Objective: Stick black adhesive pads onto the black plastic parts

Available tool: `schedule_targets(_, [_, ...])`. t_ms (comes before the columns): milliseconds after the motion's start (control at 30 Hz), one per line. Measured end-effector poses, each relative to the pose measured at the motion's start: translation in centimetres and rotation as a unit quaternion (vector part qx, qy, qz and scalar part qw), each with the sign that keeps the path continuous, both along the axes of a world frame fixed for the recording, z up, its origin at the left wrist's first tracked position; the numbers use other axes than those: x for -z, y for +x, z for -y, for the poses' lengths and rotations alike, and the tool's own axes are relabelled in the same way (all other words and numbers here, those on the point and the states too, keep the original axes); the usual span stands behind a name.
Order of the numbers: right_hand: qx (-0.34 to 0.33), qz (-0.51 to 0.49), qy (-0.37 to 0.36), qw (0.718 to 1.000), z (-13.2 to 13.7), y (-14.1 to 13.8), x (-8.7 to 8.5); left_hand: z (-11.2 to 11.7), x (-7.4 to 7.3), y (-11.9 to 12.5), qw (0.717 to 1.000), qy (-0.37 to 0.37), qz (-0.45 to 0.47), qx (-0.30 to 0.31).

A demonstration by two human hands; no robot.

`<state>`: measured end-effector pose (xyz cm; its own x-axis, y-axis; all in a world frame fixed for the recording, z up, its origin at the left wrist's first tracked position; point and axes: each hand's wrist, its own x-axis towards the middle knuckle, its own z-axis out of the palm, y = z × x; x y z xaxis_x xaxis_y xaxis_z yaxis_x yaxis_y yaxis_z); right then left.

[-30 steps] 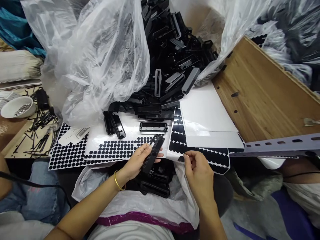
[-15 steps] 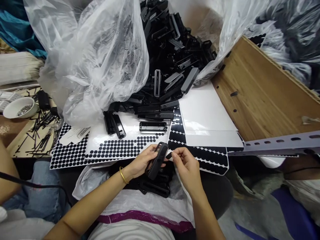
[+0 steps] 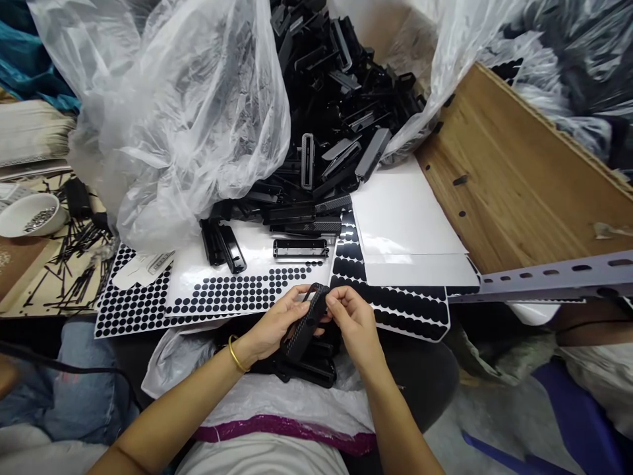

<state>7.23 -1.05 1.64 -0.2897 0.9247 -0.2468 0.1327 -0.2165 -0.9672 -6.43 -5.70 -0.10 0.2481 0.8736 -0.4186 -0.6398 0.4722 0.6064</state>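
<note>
My left hand [image 3: 275,324] grips a long black plastic part [image 3: 305,323] with a carbon-weave face, tilted up to the right. My right hand [image 3: 353,322] pinches at the part's upper end, fingers pressed together; a small black sticker may be under them but I cannot make it out. Both hands hover over my lap, just in front of white sheets of black round stickers [image 3: 232,290] and oval stickers [image 3: 395,303]. More black parts [image 3: 306,366] lie in a plastic bag on my lap.
A big clear bag [image 3: 198,112] spills a heap of black plastic parts [image 3: 336,99] onto the sheets. A wooden board [image 3: 514,178] and a grey slotted metal rail [image 3: 554,277] lie at right. A white bowl [image 3: 27,214] and thin black pins [image 3: 74,257] sit at left.
My right hand left the oval sticker sheet and moved left to the top end of the part in my left hand. The left hand kept its hold.
</note>
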Motion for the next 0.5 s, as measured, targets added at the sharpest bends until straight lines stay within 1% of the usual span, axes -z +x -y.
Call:
schedule_targets(233, [0.005,0.064,0.043,0.997,0.14,-0.34,0.42,0.24,0.09,0.18,1.000,0.001,-0.025,-0.015])
schedule_targets(367, [0.004,0.088,0.043,0.995,0.39,-0.67,0.53,0.19,0.00,0.54,0.996,0.011,-0.087,-0.033])
schedule_targets(500, [-0.003,0.110,0.054,0.993,0.49,-0.93,0.56,0.10,0.02,0.73,0.985,0.030,-0.161,-0.047])
